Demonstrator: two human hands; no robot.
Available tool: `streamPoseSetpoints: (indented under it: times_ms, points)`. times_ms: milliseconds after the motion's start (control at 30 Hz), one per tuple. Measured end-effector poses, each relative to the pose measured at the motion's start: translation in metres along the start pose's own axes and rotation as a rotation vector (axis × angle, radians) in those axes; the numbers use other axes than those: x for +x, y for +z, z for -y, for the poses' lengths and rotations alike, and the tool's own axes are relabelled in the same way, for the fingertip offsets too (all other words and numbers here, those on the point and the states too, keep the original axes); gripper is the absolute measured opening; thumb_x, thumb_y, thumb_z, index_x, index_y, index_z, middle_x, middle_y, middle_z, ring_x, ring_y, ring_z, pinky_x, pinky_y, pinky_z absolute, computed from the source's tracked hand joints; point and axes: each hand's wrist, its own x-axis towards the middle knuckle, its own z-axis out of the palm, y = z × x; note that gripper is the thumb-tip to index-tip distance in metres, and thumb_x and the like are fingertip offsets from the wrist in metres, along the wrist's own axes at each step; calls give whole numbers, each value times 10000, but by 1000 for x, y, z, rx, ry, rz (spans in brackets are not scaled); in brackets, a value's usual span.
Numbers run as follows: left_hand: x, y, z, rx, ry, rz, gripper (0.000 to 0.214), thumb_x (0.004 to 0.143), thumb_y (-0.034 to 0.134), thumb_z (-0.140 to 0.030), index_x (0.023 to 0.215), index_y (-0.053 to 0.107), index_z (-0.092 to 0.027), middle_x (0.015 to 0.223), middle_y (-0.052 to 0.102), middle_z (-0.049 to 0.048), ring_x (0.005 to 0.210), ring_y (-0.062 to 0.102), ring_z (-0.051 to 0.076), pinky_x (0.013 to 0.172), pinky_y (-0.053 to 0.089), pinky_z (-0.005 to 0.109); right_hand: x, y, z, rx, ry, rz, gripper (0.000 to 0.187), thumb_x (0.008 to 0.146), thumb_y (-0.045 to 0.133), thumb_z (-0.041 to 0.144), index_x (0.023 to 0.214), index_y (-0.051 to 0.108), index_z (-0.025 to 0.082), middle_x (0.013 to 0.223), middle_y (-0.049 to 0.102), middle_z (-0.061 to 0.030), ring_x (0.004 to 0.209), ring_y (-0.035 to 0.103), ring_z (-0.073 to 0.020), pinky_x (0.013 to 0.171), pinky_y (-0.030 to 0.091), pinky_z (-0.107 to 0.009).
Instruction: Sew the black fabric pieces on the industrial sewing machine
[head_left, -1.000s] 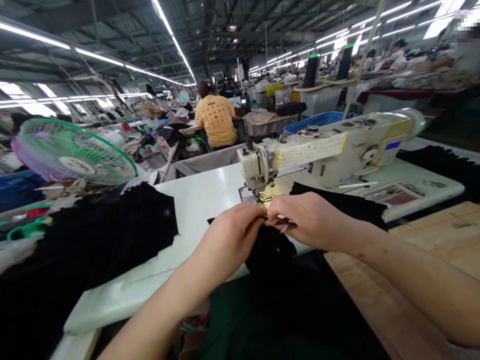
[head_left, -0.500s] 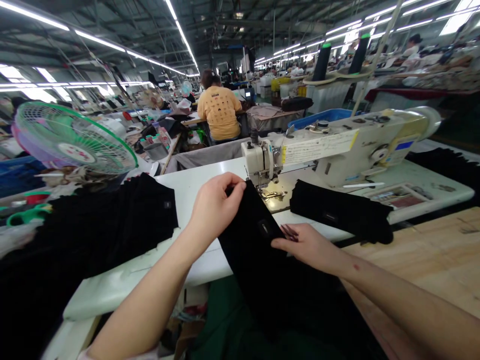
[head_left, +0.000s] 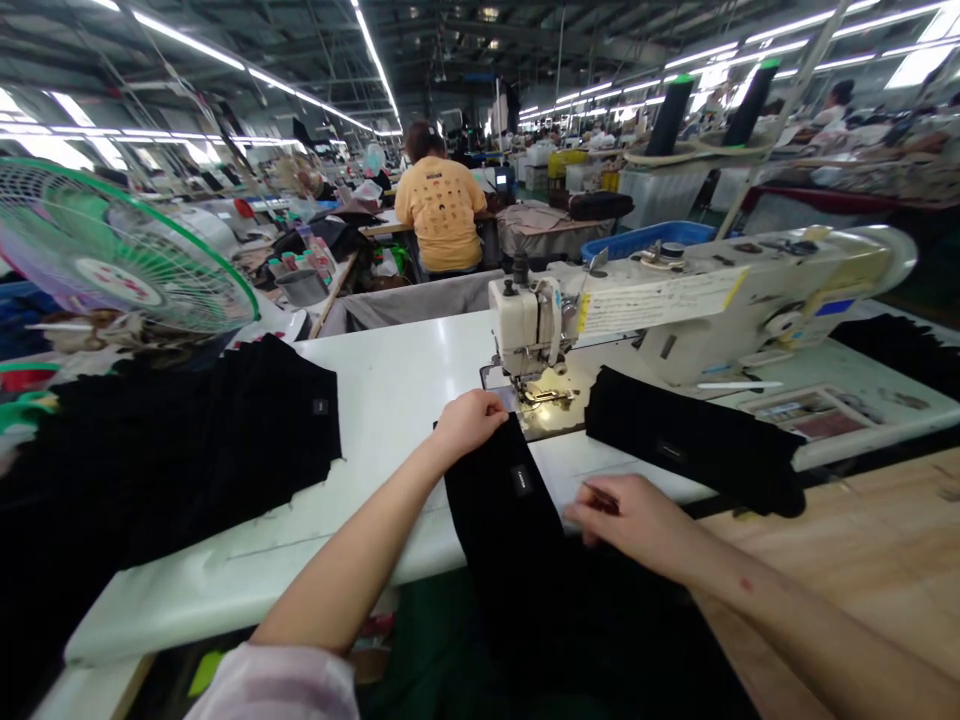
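A black fabric piece with a small label lies over the front edge of the white sewing table. My left hand is closed on its top corner, just left of the needle plate of the cream sewing machine. My right hand rests on the fabric's right side near the table edge, fingers curled, with a small thin tool partly showing between them. A second black piece lies under the machine arm.
A stack of black fabric covers the table's left part. A green fan stands at the far left. A wooden surface lies to the right. A person in a yellow shirt sits ahead, facing away.
My hands parted from in front of the needle. The left hand drew the black piece out flat and now grips its top corner; the right hand dropped to the fabric's right side.
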Motion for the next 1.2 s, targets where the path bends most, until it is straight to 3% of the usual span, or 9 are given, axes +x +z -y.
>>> streamPoseSetpoints:
  times_ms: [33,100,200,400,567,767,1200]
  points:
    - [3,1,-1,-8,-3,9,119,805,601,-253,751,700,-213,814,719,22,775,646,182,697,454,256,15,-3,0,-79,-139,-127,244,943,561,382,894,705,191,883,762,-42,802,684,-179,733,511,-280]
    - [9,4,-3,-20,-27,10,124,801,601,-264,764,702,-204,774,714,21,745,644,182,680,456,258,44,-6,-2,-254,-384,-249,213,948,568,313,1079,696,204,1221,696,-74,1004,690,-205,871,533,-324]
    - [19,8,-8,-30,-79,-8,141,801,593,-275,789,705,-190,772,721,36,743,647,188,677,464,265,75,-4,-11,-475,-528,-241,281,951,571,267,1207,667,204,1370,610,-94,1042,700,-231,875,574,-358]
    - [34,13,-14,-19,-153,-55,153,797,557,-240,805,701,-188,844,740,66,785,658,207,708,469,282,87,-5,-23,-552,-535,-242,285,969,551,268,1214,677,199,1343,633,-96,1028,712,-238,844,598,-355]
    - [35,15,-16,-30,-149,-39,137,790,579,-258,793,705,-203,846,750,43,776,667,189,676,463,257,84,-8,-21,-562,-517,-211,276,965,569,276,1201,682,187,1330,642,-94,996,722,-240,826,597,-354]
    - [41,17,-16,-10,-190,-56,163,784,561,-255,799,710,-190,844,754,83,783,678,227,675,463,287,86,-12,-18,-556,-497,-193,295,974,557,297,1207,671,157,1338,636,-92,1029,711,-256,828,600,-387]
    - [43,18,-15,-1,-200,-82,187,797,563,-262,782,729,-178,818,759,86,753,674,212,651,441,268,93,-7,-27,-581,-527,-266,286,970,563,289,1213,678,190,1335,641,-68,1035,711,-222,830,608,-332]
